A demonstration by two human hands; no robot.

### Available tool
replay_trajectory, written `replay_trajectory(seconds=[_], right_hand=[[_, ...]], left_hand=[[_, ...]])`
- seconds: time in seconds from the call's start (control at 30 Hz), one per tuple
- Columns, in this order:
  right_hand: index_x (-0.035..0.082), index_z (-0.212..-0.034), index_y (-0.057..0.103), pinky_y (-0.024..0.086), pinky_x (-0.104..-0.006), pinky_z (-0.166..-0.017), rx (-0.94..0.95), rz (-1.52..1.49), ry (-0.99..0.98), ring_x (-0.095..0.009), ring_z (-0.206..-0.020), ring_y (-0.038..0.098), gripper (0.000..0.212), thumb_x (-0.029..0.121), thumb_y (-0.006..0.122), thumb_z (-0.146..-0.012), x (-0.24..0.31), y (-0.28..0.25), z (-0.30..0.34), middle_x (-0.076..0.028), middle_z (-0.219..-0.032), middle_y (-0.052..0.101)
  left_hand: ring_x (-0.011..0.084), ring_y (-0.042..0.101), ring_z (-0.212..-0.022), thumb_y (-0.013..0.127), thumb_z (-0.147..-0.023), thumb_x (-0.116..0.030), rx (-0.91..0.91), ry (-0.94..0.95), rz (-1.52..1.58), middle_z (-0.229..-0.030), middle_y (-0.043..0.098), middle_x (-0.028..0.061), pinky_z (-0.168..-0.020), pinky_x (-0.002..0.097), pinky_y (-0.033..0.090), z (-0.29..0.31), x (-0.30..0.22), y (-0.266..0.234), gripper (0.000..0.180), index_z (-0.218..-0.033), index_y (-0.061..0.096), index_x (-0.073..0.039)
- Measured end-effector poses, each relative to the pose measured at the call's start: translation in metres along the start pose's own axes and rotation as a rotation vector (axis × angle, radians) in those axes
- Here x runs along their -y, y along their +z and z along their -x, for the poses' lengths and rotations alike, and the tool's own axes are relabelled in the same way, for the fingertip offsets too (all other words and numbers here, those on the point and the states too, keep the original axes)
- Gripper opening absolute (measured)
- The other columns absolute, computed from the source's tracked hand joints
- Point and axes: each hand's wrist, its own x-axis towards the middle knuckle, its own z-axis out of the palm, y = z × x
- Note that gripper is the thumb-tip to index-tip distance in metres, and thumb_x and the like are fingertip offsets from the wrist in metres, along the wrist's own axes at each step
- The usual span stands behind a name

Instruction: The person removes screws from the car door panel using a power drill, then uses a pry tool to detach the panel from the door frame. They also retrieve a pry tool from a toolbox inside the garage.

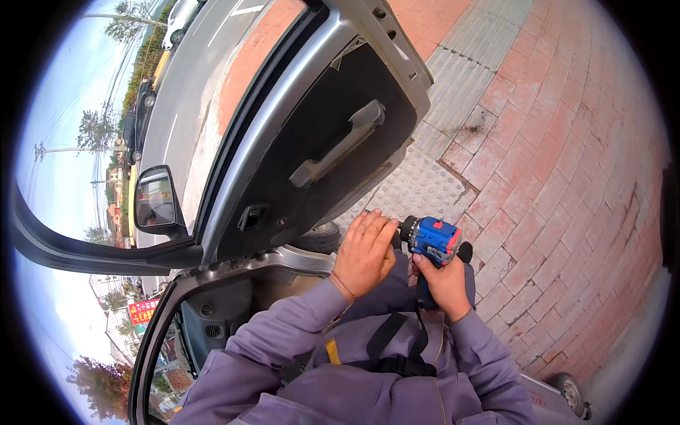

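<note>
My right hand (445, 280) is closed round the grip of a blue cordless drill (433, 237) with red parts, its thumb lying near the top of the grip. The drill's black collar points left, toward the car door. My left hand (364, 251) is closed at the front end of the drill, with its fingers wrapped over the chuck area. Those fingers hide most of the chuck and any bit in it. Both hands are in front of my body, just below the open car door (319, 120), apart from its dark inner panel.
The silver-framed door carries a grey pull handle (336, 145) and a side mirror (157, 198). Below it lies the car's door opening, with a dashboard (216, 312). Red brick paving (545, 212) spreads to the right. A road (184, 92) with parked cars runs beyond the door.
</note>
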Motion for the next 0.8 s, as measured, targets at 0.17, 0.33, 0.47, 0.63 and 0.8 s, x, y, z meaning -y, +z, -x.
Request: replay_trajectory(seconds=[0.17, 0.33, 0.47, 0.63, 0.8], right_hand=[[0.004, -0.136, 0.063, 0.056, -0.0367, -0.084, -0.022, 0.202, -0.543, -0.030, -0.098, 0.073, 0.065, 0.019, 0.086, -0.077, -0.055, 0.040, -0.033, -0.016, -0.115, 0.074], [0.002, -0.153, 0.044, 0.056, -0.0384, -0.081, -0.058, -0.077, -0.622, -0.030, -0.091, 0.071, 0.095, 0.021, 0.087, -0.070, -0.123, 0.139, -0.066, -0.015, -0.110, 0.073], [0.002, -0.156, 0.038, 0.056, -0.0382, -0.079, -0.062, -0.348, -0.482, -0.029, -0.088, 0.071, 0.104, 0.027, 0.089, -0.069, -0.174, 0.214, -0.068, -0.015, -0.108, 0.073], [0.002, -0.156, 0.038, 0.058, -0.0359, -0.082, -0.016, -0.668, -0.409, -0.027, -0.091, 0.073, 0.099, 0.026, 0.087, -0.075, -0.196, 0.258, -0.079, -0.014, -0.114, 0.074], [0.002, -0.155, 0.040, 0.057, -0.0351, -0.080, 0.033, -0.710, -0.411, -0.026, -0.089, 0.073, 0.094, 0.025, 0.086, -0.077, -0.209, 0.273, -0.088, -0.013, -0.112, 0.074]], left_hand=[[0.0338, 0.059, -0.122, 0.056, -0.096, -0.021, 0.217, -1.081, 1.532, -0.129, 0.060, 0.0210, -0.103, 0.0450, 0.048, 0.039, 0.077, -0.010, 0.052, -0.140, 0.048, 0.006], [0.0272, 0.056, -0.123, 0.059, -0.095, -0.031, 0.336, -0.934, 1.449, -0.131, 0.059, 0.0199, -0.109, 0.0403, 0.041, 0.026, 0.152, -0.004, 0.049, -0.129, 0.058, 0.004], [0.0274, 0.065, -0.100, 0.061, -0.093, -0.040, 0.420, -0.721, 0.982, -0.108, 0.059, 0.0172, -0.089, 0.0396, 0.055, 0.043, 0.202, -0.001, 0.043, -0.112, 0.058, -0.002], [0.0295, 0.065, -0.097, 0.063, -0.094, -0.034, 0.444, -0.538, 0.918, -0.102, 0.060, 0.0188, -0.085, 0.0402, 0.054, 0.039, 0.227, 0.010, 0.037, -0.112, 0.059, -0.001], [0.0320, 0.065, -0.099, 0.063, -0.097, -0.029, 0.493, -0.462, 1.006, -0.103, 0.061, 0.0210, -0.087, 0.0422, 0.055, 0.034, 0.243, 0.011, 0.033, -0.110, 0.060, 0.001]])
